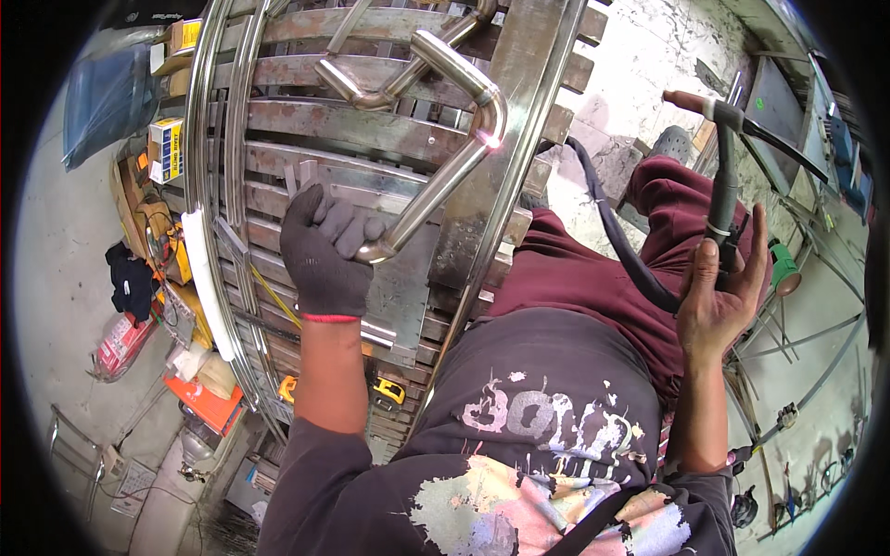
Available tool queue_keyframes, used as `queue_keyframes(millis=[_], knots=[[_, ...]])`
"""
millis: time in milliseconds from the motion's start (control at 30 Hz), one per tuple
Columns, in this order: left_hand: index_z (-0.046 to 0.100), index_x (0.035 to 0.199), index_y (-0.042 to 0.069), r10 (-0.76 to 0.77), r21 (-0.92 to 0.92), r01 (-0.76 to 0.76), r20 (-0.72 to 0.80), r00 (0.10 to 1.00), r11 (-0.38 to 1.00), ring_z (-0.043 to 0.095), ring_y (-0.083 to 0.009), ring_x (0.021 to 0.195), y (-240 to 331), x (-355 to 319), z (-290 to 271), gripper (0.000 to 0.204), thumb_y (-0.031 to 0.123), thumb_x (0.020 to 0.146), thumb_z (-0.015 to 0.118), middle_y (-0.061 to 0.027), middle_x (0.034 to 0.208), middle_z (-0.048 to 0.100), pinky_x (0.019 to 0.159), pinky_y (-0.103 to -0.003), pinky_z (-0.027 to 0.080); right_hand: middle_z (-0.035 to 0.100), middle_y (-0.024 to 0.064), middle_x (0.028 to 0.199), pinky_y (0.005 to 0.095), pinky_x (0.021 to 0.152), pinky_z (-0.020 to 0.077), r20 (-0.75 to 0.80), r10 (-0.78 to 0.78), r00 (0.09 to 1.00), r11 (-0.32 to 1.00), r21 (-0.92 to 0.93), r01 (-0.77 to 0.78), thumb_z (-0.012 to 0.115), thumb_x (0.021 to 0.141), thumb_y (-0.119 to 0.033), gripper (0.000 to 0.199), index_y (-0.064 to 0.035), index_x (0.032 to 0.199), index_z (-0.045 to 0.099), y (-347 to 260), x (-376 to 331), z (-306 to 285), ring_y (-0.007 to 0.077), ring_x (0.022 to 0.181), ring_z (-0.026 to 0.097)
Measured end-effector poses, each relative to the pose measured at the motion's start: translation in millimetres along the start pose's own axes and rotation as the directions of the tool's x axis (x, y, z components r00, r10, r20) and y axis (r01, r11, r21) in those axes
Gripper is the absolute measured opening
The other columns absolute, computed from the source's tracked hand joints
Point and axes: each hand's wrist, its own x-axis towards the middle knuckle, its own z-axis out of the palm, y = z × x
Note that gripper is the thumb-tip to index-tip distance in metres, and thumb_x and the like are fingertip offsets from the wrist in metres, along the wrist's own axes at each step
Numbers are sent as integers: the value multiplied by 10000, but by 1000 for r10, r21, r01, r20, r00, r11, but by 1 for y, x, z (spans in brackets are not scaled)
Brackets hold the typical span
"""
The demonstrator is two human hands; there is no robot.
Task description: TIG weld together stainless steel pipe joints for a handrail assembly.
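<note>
My left hand (324, 250), in a dark grey glove with a red cuff, has its fingers closed round the lower end of a bent steel pipe (436, 199). The pipe runs up to a curved elbow, where a small pinkish-white bright spot shows at a joint. Out to the right, my bare right hand (723, 287) holds a welding torch (726, 176) by its dark handle, thumb and forefinger extended upward. The torch head stands well away from the pipe. A thick black cable (612, 218) loops across my lap toward that hand.
Under the pipe lies a slatted metal bench (362, 116) with a long flat bar (514, 83) along its right side. Long shiny tubes (199, 120) line the left. Another bent pipe (371, 97) rests beyond. A yellow tape measure (389, 394) sits near my left elbow.
</note>
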Motion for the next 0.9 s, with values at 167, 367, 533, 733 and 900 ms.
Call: queue_keyframes(millis=[167,367,533,733,900], knots=[[372,758,189,242,101,-240,-13,970,966,292,-101,478,-9,-21,7,323,243,1006,571,50,590,277,566,-324,373,544,-15,779,184,524,333,-37,162,986,982,106,-157,595,1053,-93,599,-59,1587,327,6,-2,-4,37,613,444],[447,736,202,397,6,-407,203,895,914,358,-146,468,-22,-25,-24,326,319,1022,551,30,574,373,610,-356,377,540,-29,777,180,524,335,-11,179,984,981,72,-178,595,1052,-83,601,-82,1592,330,23,-4,-10,29,605,436],[477,652,227,433,-124,-441,539,722,889,468,-220,473,-24,-17,-35,393,390,1003,551,-30,581,524,658,-400,376,538,-38,789,173,534,337,9,164,986,986,19,-164,595,1051,-77,599,-109,1593,342,29,-5,-13,20,617,437],[478,551,208,414,-35,-532,672,614,846,532,-230,539,-28,-25,-36,376,336,844,676,-55,608,572,681,-399,406,562,-33,819,177,540,340,18,61,998,998,-25,-60,607,1044,-72,598,-92,1588,359,23,-4,-15,20,636,444],[515,561,129,-32,283,-942,956,293,-177,543,-227,659,-20,-66,7,294,201,648,787,-37,590,506,688,-412,448,573,-22,825,177,527,318,8,42,999,999,32,-42,611,1045,-100,595,-63,1585,363,-18,-2,-19,18,620,431]])
